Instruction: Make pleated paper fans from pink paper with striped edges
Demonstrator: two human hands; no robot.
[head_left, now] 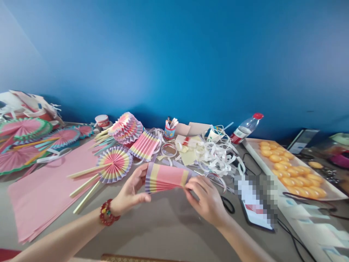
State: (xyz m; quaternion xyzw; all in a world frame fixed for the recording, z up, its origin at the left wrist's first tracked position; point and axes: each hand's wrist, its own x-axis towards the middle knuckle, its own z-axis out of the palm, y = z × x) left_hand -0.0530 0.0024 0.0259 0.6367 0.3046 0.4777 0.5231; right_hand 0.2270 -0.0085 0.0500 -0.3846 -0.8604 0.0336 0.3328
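A strip of pleated paper [168, 177], pink with yellow and lilac bands, hangs above the table between my hands. My right hand [204, 196] pinches its right end, where the folds gather close. At the wider left end is my left hand [135, 187], open, its thumb stretched out below the paper and apart from it. The left fingertips are partly hidden at the paper's edge. A red bead bracelet [108, 212] circles the left wrist. Just behind the strip lies another pleated paper piece [145, 145]. To the left rests a round paper fan [113, 164] with pale sticks.
Pink paper sheets [40, 196] and more fans [23, 129] cover the left side. Curled white strips [218, 156], a pen cup [170, 130] and a bottle [247, 128] stand or lie behind. On the right are a phone [257, 207] and a tray of yellow pieces [336, 193].
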